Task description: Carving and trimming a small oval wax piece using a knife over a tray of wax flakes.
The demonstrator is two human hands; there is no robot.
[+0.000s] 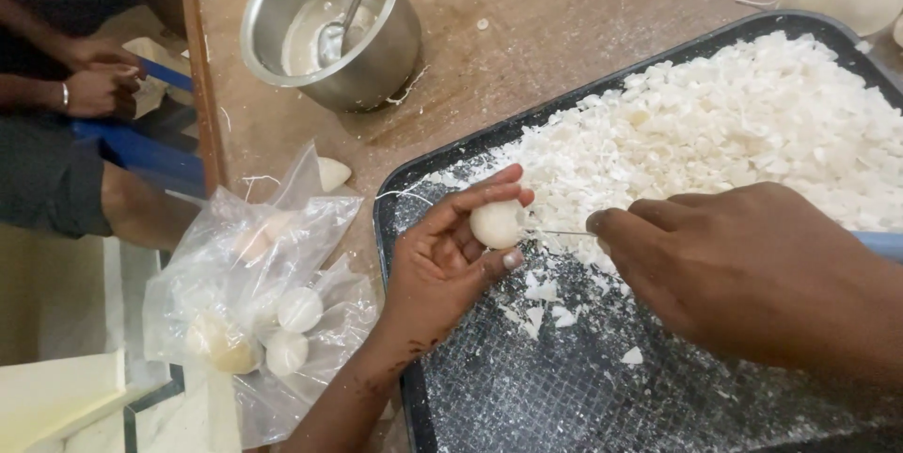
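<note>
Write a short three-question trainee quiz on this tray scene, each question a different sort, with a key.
1. True or false: the left hand holds a small white ball over the black tray.
2. Multiple choice: what lies in the steel pot? A) a spoon B) a fork C) a whisk
3. Fill in: more white balls sit inside a clear plastic ____ to the left of the tray.

Key:
1. True; the right hand holds a thin blade to the ball, beside the heap of white pieces.
2. A, a spoon.
3. Bag.
</note>
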